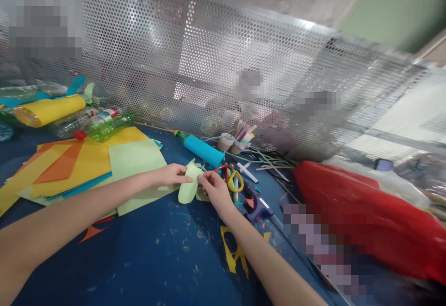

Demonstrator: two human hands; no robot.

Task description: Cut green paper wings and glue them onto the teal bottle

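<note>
Between my two hands is a small piece of light green paper (188, 189), held just above the blue table (146, 259). My left hand (174, 175) pinches its left edge, thumb in front. On the other side, my right hand (214, 189) grips the right edge between thumb and fingertips. Under my left wrist lies a larger light green sheet (139, 157). Just beyond my right hand are scissors with yellow (236, 181) and red handles, beside a dark blue glue gun (258, 206). A bottle wrapped in blue paper (204, 150) lies behind the hands.
Colored paper sheets (87, 166) are stacked at left, with plastic bottles (108, 124) and a yellow-wrapped bottle (52, 110) behind them. Two cups (226, 142) hold sticks. Yellow scraps (228, 255) lie near my right forearm. A perforated metal screen (209, 55) stands behind; a red bag (355, 213) lies right.
</note>
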